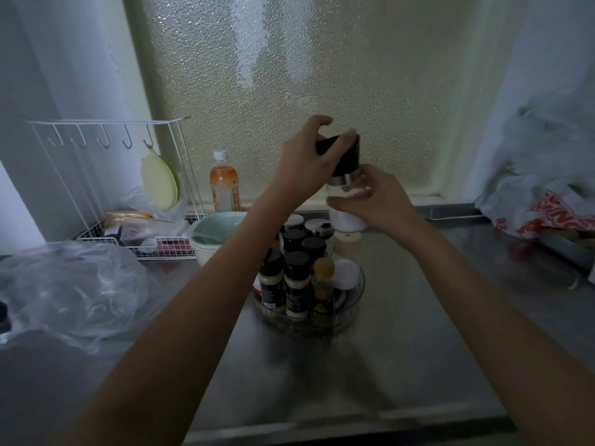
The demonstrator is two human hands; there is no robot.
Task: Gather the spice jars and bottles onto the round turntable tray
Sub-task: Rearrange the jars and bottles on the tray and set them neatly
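Both hands hold one tall grinder bottle [346, 185] in the air, above and just behind the turntable tray [355, 292], which sits on the steel tabletop [418, 317]. The left hand [306, 165] has its fingers [349, 136] wrapped over the black cap; the right hand [373, 201] clasps the clear body. The bottle's long axis leans top-left. The tray's open spot appears to lie on its right side, nearer the right hand.

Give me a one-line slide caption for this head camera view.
Both hands, left hand and right hand, hold a black-capped grinder above the jar-filled turntable tray.
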